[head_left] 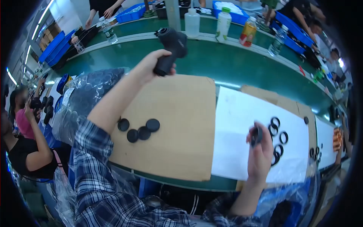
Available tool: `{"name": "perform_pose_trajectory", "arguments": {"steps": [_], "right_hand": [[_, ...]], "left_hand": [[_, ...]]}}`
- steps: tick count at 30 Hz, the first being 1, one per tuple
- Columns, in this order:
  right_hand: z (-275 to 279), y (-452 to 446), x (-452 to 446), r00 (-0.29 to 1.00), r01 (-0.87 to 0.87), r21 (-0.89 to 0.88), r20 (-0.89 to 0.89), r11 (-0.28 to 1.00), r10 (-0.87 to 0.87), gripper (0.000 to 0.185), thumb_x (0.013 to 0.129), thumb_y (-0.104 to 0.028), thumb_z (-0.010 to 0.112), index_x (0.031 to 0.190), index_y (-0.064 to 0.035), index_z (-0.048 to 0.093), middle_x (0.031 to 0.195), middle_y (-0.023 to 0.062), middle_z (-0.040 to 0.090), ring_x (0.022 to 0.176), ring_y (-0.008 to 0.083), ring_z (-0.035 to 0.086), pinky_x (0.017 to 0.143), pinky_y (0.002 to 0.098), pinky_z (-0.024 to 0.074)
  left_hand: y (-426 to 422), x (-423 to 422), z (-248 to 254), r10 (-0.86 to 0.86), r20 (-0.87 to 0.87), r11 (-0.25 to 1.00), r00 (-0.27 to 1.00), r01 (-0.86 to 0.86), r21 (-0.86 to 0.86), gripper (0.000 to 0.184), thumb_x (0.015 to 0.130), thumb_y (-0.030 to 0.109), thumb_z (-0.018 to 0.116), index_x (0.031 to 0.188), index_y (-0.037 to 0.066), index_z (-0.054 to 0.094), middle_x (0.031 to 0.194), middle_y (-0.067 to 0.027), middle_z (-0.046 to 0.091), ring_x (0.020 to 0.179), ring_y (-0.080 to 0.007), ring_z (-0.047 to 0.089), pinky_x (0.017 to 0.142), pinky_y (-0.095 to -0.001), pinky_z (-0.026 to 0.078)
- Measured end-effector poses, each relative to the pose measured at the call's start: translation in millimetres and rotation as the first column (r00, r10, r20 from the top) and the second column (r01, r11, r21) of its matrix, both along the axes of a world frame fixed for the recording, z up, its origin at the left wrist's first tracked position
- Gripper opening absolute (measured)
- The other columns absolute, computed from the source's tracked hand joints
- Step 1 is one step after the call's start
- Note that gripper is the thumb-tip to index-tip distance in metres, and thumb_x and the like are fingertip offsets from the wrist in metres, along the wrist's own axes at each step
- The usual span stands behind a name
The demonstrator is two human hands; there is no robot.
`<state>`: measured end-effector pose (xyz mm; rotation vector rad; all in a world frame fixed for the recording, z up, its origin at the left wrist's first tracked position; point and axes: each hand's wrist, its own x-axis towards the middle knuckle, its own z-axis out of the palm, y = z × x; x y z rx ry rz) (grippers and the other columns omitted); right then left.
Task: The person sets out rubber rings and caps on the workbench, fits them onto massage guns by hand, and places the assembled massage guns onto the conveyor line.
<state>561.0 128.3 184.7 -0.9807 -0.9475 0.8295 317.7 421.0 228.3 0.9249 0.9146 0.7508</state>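
My left hand (160, 60) is wrapped round the handle of a black massage-gun-like device (176, 42), raised above the far edge of the brown cardboard sheet (181, 106). Its wider head points up and away, with a round fitting at one end. Between the fingers of my right hand (261, 153) is a black ring (257, 135), held over the white sheet (234, 132). More black rings (287, 137) lie just right of that hand, some overlapping. Several black round discs (152, 125) rest on the cardboard below my left forearm.
A clear plastic bag of dark round parts (94, 89) lies at left. Bottles, including a white one with a green cap (224, 24), stand along the far ledge (151, 36). Blue bins (130, 13) are beyond. Other people work around, one person (32, 151) close at left.
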Motion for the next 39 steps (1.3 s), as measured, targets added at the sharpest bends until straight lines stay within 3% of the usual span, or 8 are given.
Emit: {"name": "perform_pose_trajectory", "arguments": {"steps": [3, 7, 18, 24, 28, 31, 37, 39], "right_hand": [[3, 7, -11, 0.994, 0.048, 0.029, -0.095, 0.998, -0.045, 0.047, 0.080, 0.003, 0.051, 0.126, 0.0029, 0.040, 0.118, 0.0131, 0.049, 0.103, 0.0185, 0.050, 0.089, 0.0289, 0.0395], [2, 0, -27, 0.992, 0.027, 0.169, -0.122, 0.985, -0.006, 0.053, 0.077, 0.010, 0.053, 0.127, 0.0023, 0.037, 0.126, 0.0145, 0.043, 0.119, 0.0225, 0.043, 0.091, 0.0315, 0.0421], [-4, -32, -29, 0.991, 0.018, 0.296, 0.121, 0.955, -0.057, 0.050, 0.074, 0.006, 0.061, 0.121, 0.0031, 0.045, 0.124, 0.0182, 0.046, 0.115, 0.0269, 0.047, 0.090, 0.0371, 0.0475], [-3, -34, -33, 0.979, 0.029, 0.119, 0.196, 0.992, -0.052, 0.048, 0.072, 0.002, 0.066, 0.116, 0.0046, 0.048, 0.107, 0.0175, 0.057, 0.101, 0.0248, 0.057, 0.086, 0.0324, 0.0492], [-5, -30, -28, 0.988, -0.140, 0.004, -0.062, 0.990, 0.140, 0.048, 0.069, 0.003, 0.069, 0.114, 0.0058, 0.049, 0.103, 0.0171, 0.058, 0.097, 0.0217, 0.059, 0.086, 0.0312, 0.0483], [-5, -30, -31, 0.977, -0.158, 0.156, -0.118, 0.975, 0.177, 0.050, 0.067, 0.004, 0.071, 0.112, 0.0056, 0.050, 0.106, 0.0164, 0.057, 0.099, 0.0222, 0.058, 0.087, 0.0327, 0.0480], [2, -32, -40, 0.993, -0.075, 0.223, 0.104, 0.972, 0.052, 0.053, 0.063, 0.009, 0.071, 0.111, 0.0053, 0.050, 0.108, 0.0149, 0.057, 0.101, 0.0237, 0.057, 0.091, 0.0352, 0.0463], [6, -33, -44, 0.995, -0.025, 0.229, 0.103, 0.973, 0.001, 0.040, 0.069, 0.003, 0.069, 0.105, 0.0057, 0.053, 0.101, 0.0140, 0.060, 0.093, 0.0211, 0.060, 0.084, 0.0320, 0.0492]], "left_hand": [[-101, 38, 11, -0.266, 0.206, 0.962, 0.942, 0.272, 0.000, 0.046, 0.078, 0.031, 0.046, 0.102, -0.007, 0.049, 0.079, -0.0140, 0.058, 0.064, -0.0197, 0.058, 0.062, -0.0312, 0.050], [-194, 59, 4, -0.420, 0.179, 0.901, 0.890, 0.432, -0.036, 0.047, 0.084, 0.036, 0.049, 0.110, -0.003, 0.046, 0.076, -0.0110, 0.056, 0.064, -0.0170, 0.058, 0.057, -0.0247, 0.047], [-260, 51, -1, -0.486, 0.177, 0.864, 0.856, 0.500, -0.048, 0.040, 0.079, 0.022, 0.056, 0.107, -0.005, 0.044, 0.073, -0.0144, 0.056, 0.058, -0.0195, 0.058, 0.054, -0.0296, 0.049], [-270, 47, -1, -0.401, -0.003, 0.915, 0.916, 0.401, -0.051, 0.032, 0.079, 0.017, 0.055, 0.100, -0.004, 0.045, 0.070, -0.0126, 0.055, 0.053, -0.0182, 0.056, 0.051, -0.0296, 0.049], [-273, 42, -7, -0.391, 0.027, 0.920, 0.920, 0.391, -0.019, 0.031, 0.078, 0.017, 0.055, 0.099, -0.003, 0.045, 0.070, -0.0121, 0.054, 0.053, -0.0181, 0.056, 0.050, -0.0293, 0.049], [-279, 38, -3, -0.386, 0.070, 0.922, 0.920, 0.387, 0.003, 0.033, 0.078, 0.019, 0.055, 0.100, -0.003, 0.045, 0.069, -0.0121, 0.054, 0.053, -0.0182, 0.056, 0.050, -0.0289, 0.048], [-282, 32, 0, -0.400, 0.096, 0.916, 0.911, 0.399, 0.032, 0.034, 0.078, 0.021, 0.055, 0.100, -0.003, 0.045, 0.069, -0.0122, 0.053, 0.054, -0.0188, 0.057, 0.050, -0.0283, 0.048], [-281, 31, 0, -0.414, 0.103, 0.910, 0.904, 0.413, 0.034, 0.034, 0.077, 0.019, 0.056, 0.100, -0.003, 0.045, 0.069, -0.0124, 0.054, 0.053, -0.0190, 0.057, 0.050, -0.0282, 0.048]]}}
